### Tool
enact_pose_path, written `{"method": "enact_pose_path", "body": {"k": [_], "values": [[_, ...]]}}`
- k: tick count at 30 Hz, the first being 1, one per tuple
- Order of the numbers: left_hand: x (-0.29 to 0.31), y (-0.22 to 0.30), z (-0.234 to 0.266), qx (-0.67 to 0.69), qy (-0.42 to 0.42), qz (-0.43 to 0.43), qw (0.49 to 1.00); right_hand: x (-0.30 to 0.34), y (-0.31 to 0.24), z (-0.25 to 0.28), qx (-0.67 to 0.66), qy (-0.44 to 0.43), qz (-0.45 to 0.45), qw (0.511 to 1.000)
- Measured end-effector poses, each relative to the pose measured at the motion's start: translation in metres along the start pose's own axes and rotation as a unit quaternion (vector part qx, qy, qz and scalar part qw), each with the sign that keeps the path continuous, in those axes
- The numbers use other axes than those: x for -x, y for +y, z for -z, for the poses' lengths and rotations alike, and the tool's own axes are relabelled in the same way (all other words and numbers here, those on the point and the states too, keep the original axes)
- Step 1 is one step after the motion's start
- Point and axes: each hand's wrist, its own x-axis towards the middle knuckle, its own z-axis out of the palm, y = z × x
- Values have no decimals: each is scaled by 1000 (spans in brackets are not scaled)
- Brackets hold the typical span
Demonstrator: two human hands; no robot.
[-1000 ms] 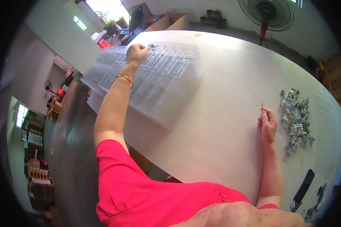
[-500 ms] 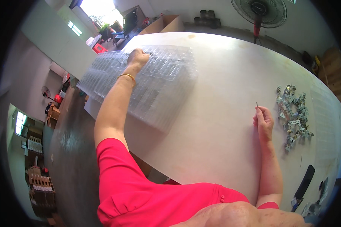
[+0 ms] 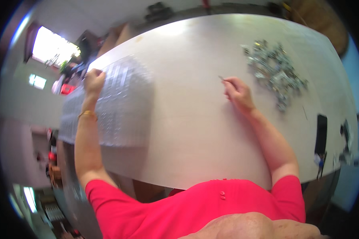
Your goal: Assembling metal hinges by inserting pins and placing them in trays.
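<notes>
My left hand (image 3: 94, 81) is closed over the far left part of a stack of clear plastic trays (image 3: 125, 99) with rows of moulded compartments. Whatever its fingers may hold is hidden. My right hand (image 3: 238, 93) hovers at or rests on the pale table, to the right of the trays, with thumb and fingers pinched. A short thin metal pin (image 3: 221, 77) sticks out from its fingertips. Right of that hand lies a loose heap of small metal parts (image 3: 275, 71), silvery with some brassy bits. The picture is blurred by motion.
On the right of the white table (image 3: 187, 119) lie a thin rod (image 3: 305, 112), a long black object (image 3: 320, 133) and a small blue-and-dark tool (image 3: 320, 162). Crumpled clear plastic (image 3: 347, 157) sits at the right edge. A cardboard box (image 3: 121, 36) stands beyond the table.
The view has turned, shifting the table's contents within it. My left hand has moved left across the trays. My right hand still pinches the pin, now tilted more to the left.
</notes>
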Motion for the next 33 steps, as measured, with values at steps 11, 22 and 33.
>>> {"method": "enact_pose_path", "body": {"k": [11, 22, 33], "values": [[106, 315, -35, 203, -47, -378, 902, 11, 5, 2, 137, -15, 135, 981], [136, 464, -142, 233, -43, -493, 837, 2, 19, 2, 167, -88, 189, 964], [130, 488, -166, 120, -152, -445, 874, 3, 24, 2, 121, -101, 146, 977]]}}
